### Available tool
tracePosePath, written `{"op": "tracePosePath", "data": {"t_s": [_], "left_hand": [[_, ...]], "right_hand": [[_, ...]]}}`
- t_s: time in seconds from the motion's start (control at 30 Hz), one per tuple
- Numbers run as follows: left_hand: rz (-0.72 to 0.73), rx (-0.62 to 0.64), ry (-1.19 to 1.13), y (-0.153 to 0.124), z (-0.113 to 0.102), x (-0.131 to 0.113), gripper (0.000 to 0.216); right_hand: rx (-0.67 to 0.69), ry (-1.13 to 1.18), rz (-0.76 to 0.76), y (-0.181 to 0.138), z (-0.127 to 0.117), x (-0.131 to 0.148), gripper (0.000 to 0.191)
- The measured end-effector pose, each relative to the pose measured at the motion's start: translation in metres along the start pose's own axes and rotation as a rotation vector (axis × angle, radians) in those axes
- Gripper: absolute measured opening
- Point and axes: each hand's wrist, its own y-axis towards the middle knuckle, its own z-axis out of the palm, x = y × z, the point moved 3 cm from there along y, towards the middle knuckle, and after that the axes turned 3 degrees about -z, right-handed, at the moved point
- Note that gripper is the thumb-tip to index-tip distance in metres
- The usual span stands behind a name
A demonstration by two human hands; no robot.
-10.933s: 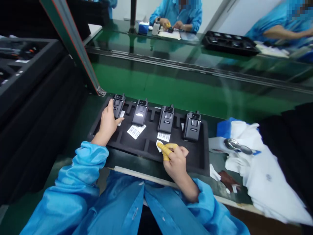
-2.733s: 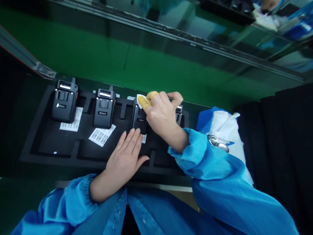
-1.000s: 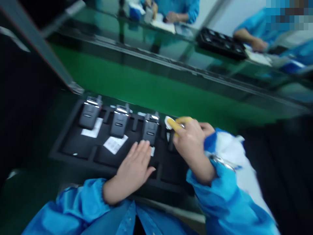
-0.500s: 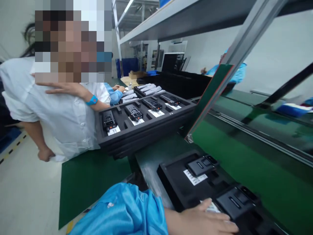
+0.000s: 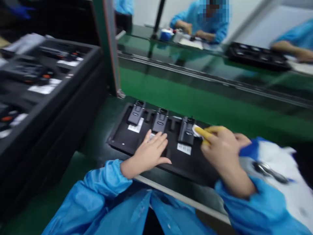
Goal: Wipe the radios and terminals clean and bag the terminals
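Radios (image 5: 160, 123) in the tray (image 5: 132, 142) seemingly wanted light wiping; right hand (image 5: 223, 150) pinched a pad (image 5: 196, 131), left hand (image 5: 149, 152) spread empty.

We count three black radios (image 5: 160, 120) showing in one front tray (image 5: 127, 137), plus three label sheets (image 5: 184, 149), one partly covered; the slot behind the right hand (image 5: 221, 150) we can't count. Own hands: two, counting the left hand (image 5: 152, 150). Yellow-covered fingers (image 5: 205, 134): two. White wipe (image 5: 196, 130): one. In the side tray (image 5: 62, 85) we get three more devices (image 5: 31, 71). Blue boxes (image 5: 250, 148): two. Far tray (image 5: 256, 57): one, contents too blurred. Co-workers (image 5: 200, 23): at least three, partly visible.
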Motion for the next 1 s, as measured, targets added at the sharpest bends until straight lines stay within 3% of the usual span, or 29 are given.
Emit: {"op": "tracePosePath", "data": {"t_s": [0.13,0.3,0.57,0.8,1.0], "left_hand": [[0.037,0.016,-0.020,0.007,0.004,0.000,0.072],[-0.010,0.057,0.009,0.009,-0.003,0.010,0.069],[-0.041,0.022,0.009,0.005,0.002,0.019,0.065],[-0.056,0.018,-0.046,0.005,0.002,0.018,0.059],[-0.041,-0.047,-0.018,0.003,0.000,0.018,0.053]], "right_hand": [[0.140,-0.100,0.033,0.006,0.010,-0.007,0.023],[0.236,-0.069,0.048,0.038,0.040,0.016,0.030],[0.337,-0.063,-0.198,0.063,0.078,0.062,0.035],[0.243,-0.180,-0.193,0.049,0.076,0.041,0.037],[0.198,-0.125,-0.097,0.053,0.065,0.031,0.034]]}}
